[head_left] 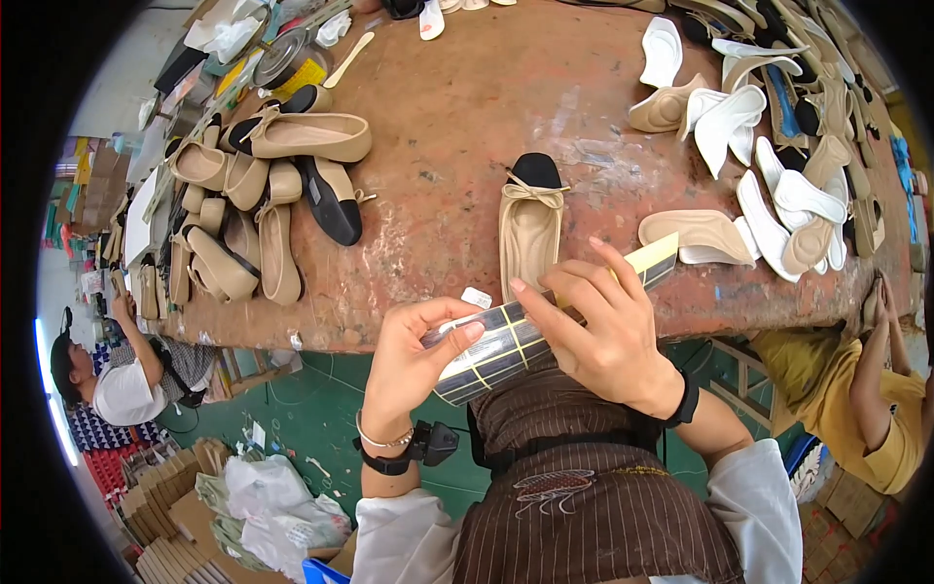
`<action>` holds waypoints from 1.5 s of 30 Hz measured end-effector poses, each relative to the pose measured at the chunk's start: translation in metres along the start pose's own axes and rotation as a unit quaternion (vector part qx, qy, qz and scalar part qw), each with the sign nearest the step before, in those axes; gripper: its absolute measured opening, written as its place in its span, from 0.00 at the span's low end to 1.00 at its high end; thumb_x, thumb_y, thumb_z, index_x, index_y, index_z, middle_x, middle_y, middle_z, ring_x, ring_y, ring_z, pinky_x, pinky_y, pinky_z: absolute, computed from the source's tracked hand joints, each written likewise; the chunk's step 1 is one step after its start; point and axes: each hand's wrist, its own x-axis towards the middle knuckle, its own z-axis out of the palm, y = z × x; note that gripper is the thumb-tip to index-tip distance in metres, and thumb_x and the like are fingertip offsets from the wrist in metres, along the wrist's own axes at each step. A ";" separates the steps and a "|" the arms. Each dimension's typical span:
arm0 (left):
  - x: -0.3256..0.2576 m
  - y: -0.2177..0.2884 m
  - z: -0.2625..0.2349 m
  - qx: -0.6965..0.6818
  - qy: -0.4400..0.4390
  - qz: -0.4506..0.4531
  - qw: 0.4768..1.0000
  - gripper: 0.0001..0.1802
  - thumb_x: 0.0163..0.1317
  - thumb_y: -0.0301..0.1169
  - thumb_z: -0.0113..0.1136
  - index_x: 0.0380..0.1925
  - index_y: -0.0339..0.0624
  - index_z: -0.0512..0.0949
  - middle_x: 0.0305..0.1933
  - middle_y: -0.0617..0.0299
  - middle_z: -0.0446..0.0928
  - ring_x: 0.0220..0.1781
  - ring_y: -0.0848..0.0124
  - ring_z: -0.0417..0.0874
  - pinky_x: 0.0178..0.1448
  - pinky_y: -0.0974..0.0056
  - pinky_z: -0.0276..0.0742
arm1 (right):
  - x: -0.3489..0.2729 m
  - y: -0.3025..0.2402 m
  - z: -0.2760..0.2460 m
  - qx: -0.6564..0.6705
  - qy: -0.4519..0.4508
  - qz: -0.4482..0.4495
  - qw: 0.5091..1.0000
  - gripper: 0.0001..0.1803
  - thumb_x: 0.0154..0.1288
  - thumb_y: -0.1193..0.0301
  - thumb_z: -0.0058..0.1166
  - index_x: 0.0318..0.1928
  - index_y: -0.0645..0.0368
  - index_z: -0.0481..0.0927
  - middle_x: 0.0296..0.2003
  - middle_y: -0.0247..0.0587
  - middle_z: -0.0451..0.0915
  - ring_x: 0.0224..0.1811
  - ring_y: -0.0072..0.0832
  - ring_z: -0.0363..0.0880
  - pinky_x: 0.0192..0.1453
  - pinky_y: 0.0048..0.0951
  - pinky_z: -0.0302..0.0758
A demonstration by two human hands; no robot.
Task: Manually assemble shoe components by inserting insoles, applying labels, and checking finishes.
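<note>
A sheet of dark, shiny labels with a yellow backing (506, 337) is held above my lap, at the table's near edge. My left hand (413, 355) is closed on its left end, thumb on top. My right hand (603, 326) is over the sheet's right part, fingers bent around it; its thumb is hidden. Just beyond the sheet, a beige flat shoe with a black toe and a bow (531, 219) lies on the table, toe pointing away. A small white label (476, 298) shows by my left fingertips; whether it touches them I cannot tell.
Several beige flats (277, 248) are piled at left on the brown table (467, 97). White and beige insoles (730, 122) and more shoes lie at right. A beige insole (693, 235) rests near my right hand. Co-workers sit at far left (126, 384) and right (890, 419).
</note>
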 end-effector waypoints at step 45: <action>0.038 0.008 -0.034 0.055 0.155 0.070 0.984 0.09 0.63 0.24 0.66 0.43 0.34 0.85 0.38 0.65 0.85 0.36 0.81 0.80 0.43 0.73 0.76 | -0.012 0.022 -0.025 0.233 0.171 0.093 0.953 0.10 0.53 0.76 0.69 0.37 0.60 0.84 0.44 0.43 0.85 0.54 0.43 0.82 0.59 0.44 0.77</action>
